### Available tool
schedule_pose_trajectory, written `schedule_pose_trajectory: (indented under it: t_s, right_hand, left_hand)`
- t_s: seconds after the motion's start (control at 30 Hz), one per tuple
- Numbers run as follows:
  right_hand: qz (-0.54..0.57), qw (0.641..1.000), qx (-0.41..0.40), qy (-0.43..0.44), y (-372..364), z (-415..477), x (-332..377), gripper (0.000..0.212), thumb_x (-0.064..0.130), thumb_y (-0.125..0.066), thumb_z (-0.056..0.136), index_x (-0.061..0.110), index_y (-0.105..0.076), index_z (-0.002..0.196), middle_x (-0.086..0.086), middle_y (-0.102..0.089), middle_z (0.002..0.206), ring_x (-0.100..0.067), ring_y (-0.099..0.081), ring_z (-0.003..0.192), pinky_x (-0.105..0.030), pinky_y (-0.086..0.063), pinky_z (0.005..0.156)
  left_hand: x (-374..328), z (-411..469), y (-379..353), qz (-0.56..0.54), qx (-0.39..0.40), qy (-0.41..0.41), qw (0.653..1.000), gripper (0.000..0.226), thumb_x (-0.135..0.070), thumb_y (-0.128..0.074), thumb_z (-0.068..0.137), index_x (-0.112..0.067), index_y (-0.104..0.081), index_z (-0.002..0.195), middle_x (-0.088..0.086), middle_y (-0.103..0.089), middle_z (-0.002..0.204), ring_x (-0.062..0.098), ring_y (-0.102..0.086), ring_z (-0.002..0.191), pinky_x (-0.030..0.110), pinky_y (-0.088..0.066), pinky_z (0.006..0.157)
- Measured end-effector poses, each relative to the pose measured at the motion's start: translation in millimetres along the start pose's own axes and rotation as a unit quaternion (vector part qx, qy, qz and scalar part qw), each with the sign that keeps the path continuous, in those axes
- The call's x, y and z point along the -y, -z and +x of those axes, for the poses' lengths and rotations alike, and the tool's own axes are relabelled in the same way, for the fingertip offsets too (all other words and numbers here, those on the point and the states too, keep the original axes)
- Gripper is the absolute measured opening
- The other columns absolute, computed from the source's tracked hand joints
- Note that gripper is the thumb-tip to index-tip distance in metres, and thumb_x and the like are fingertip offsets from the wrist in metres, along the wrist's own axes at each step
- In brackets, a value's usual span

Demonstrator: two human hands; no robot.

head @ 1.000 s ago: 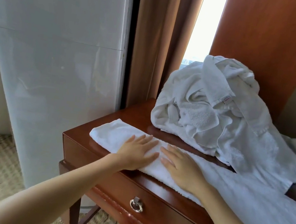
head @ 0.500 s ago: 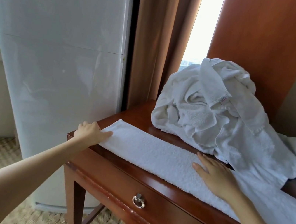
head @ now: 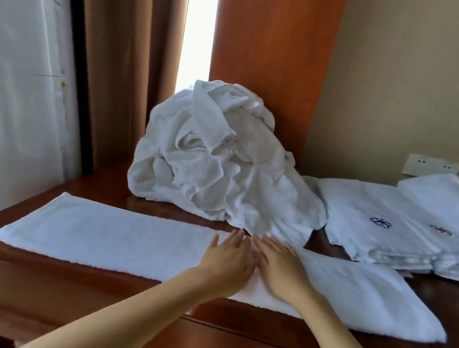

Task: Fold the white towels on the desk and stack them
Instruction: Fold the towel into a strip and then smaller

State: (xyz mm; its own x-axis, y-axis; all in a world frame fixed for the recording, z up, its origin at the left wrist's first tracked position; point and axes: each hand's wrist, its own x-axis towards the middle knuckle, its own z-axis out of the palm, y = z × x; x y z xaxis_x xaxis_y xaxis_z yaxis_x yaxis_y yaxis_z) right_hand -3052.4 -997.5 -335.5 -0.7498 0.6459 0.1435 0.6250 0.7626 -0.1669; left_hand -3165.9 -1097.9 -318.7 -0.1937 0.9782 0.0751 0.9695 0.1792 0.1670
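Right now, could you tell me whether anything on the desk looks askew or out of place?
Yes: the folded stack at the right is fanned out rather than squared, and the crumpled heap appears to spill onto the long towel, just beyond where the left hand and right hand lie flat.

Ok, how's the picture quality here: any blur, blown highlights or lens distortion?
Head view: the window gap is blown out to white; the right hand is smeared by motion blur, the left hand less so; the wide lens tilts the uprights at the left; the towel pile is fairly sharp.
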Motion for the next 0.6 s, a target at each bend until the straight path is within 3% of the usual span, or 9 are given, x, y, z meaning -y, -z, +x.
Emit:
schedule_pose_trajectory:
  t_s: [0.13, 0.3, 0.37, 0.47, 0.53, 0.6]
  right_hand:
    - [0.010, 0.999, 0.036, -0.034, 8.0, -23.3, -59.5, 0.052, 0.046, -0.016, 0.105, 0.033, -0.010, 0.154, 0.008, -0.001, 0.162, -0.010, 0.002, 0.149, -0.034, 0.000, 0.120]
    - [0.012, 0.988, 0.040, -0.150, 31.6, -51.3, -134.2, 0.053, 0.046, -0.017, 0.105, 0.029, -0.014, 0.155, 0.006, -0.009, 0.162, -0.012, -0.006, 0.149, -0.033, -0.005, 0.118]
    - [0.060, 0.986, 0.000, -0.159, 35.1, -63.8, -147.3, 0.051, 0.043, -0.028, 0.104, 0.025, -0.029, 0.152, 0.004, -0.024, 0.159, -0.012, -0.020, 0.146, -0.029, -0.017, 0.114]
    - [0.073, 0.965, -0.139, -0.208, 39.5, -80.7, -150.9, 0.043, 0.043, -0.048, 0.098, 0.024, -0.052, 0.137, 0.002, -0.051, 0.142, -0.017, -0.047, 0.128, -0.025, -0.037, 0.093]
    - [-0.016, 0.944, -0.155, -0.291, 46.2, -94.0, -159.0, 0.055, 0.055, -0.049, 0.093, 0.021, -0.050, 0.137, -0.003, -0.048, 0.141, -0.023, -0.045, 0.128, -0.032, -0.037, 0.097]
    - [-0.046, 0.908, -0.120, -0.399, 54.4, -112.5, -170.1, 0.076, 0.071, -0.042, 0.087, 0.016, -0.046, 0.139, -0.009, -0.045, 0.141, -0.027, -0.041, 0.129, -0.038, -0.035, 0.099]
  left_hand:
    - [-17.7, 8.3, -24.0, 0.001, 0.024, -0.037, 0.999, 0.064, -0.056, -0.015, 0.100, -0.030, 0.009, 0.153, -0.005, 0.014, 0.160, 0.012, 0.015, 0.147, 0.043, 0.012, 0.119]
    - [-11.7, 9.2, -28.9, 0.004, 0.001, -0.031, 1.000, 0.063, -0.060, -0.018, 0.098, -0.039, 0.008, 0.151, -0.008, 0.014, 0.160, 0.013, 0.014, 0.147, 0.039, 0.011, 0.119]
    - [-16.2, 9.7, -27.2, 0.015, 0.016, -0.031, 0.999, 0.060, -0.057, -0.019, 0.099, -0.041, 0.007, 0.151, -0.005, 0.015, 0.160, 0.016, 0.014, 0.148, 0.042, 0.009, 0.119]
    - [-28.4, 14.9, -20.2, 0.046, 0.051, -0.006, 0.998, 0.061, -0.049, -0.022, 0.101, -0.037, 0.006, 0.153, 0.002, 0.016, 0.161, 0.026, 0.012, 0.148, 0.052, 0.005, 0.118]
    - [-42.5, 20.1, -17.5, 0.065, 0.047, -0.007, 0.997, 0.061, -0.041, -0.024, 0.100, -0.031, 0.004, 0.154, 0.002, 0.014, 0.161, 0.026, 0.013, 0.148, 0.055, 0.007, 0.116]
    - [-62.6, 23.9, -19.6, 0.065, 0.020, -0.090, 0.994, 0.059, -0.034, -0.025, 0.101, -0.031, 0.000, 0.154, -0.004, 0.012, 0.161, 0.016, 0.014, 0.148, 0.050, 0.013, 0.115]
